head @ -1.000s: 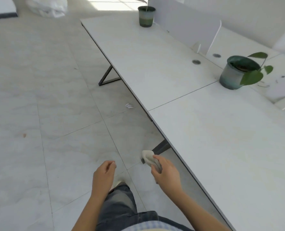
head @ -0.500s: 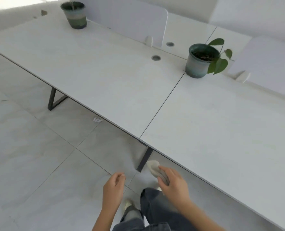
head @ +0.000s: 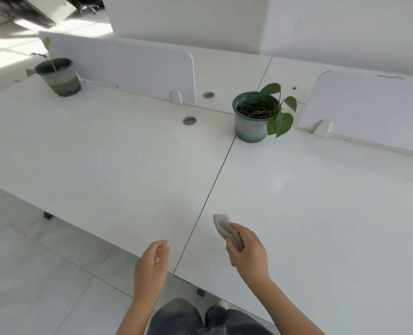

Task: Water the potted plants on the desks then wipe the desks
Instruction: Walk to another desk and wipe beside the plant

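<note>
Crumpled grey cloth (head: 221, 224) is gripped in the right hand (head: 247, 250), with the fingers curled round it and one end left sticking out. It is held over the near part of the right-hand white desk (head: 321, 213), just right of the dark seam where the left-hand white desk (head: 104, 165) is met. Whether the surface is touched cannot be told. The left hand (head: 152, 264) is held over the desk edge, fingers loosely curled, with nothing in it. A green-glazed pot with a leafy plant (head: 250, 126) is set at the seam's far end. A striped green pot with a thin stem (head: 60, 78) is set far left, beside a white divider panel (head: 128, 66).
</note>
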A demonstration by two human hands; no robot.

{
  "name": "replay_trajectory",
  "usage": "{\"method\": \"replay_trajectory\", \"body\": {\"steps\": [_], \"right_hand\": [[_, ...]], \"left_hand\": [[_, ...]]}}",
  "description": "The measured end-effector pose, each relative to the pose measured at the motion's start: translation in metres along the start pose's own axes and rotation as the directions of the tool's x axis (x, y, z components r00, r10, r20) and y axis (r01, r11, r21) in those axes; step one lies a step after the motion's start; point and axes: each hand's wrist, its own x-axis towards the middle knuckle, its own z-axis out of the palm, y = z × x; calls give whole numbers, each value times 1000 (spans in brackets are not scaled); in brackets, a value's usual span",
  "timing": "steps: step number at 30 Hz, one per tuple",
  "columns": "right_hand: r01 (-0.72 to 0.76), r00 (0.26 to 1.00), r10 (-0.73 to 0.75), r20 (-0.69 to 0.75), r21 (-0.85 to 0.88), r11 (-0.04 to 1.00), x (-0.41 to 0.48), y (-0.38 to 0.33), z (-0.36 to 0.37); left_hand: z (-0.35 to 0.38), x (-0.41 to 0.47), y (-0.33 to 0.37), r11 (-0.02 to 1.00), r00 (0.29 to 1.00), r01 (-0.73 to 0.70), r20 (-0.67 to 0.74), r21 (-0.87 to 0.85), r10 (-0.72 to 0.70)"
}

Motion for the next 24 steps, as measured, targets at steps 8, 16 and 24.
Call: {"method": "replay_trajectory", "body": {"steps": [8, 16, 24], "right_hand": [[-264, 912, 262, -316, 38, 964, 97, 53, -66], [-332, 875, 222, -431, -197, 923, 231, 87, -121], [-453, 873, 475, -116, -555, 698, 282, 118, -69]], "left_hand": [[42, 94, 39, 905, 971, -241, 79, 351, 227], [77, 201, 59, 681, 942, -335, 255, 651, 219], [85, 214, 37, 561, 937, -349, 281, 750, 208]]}}
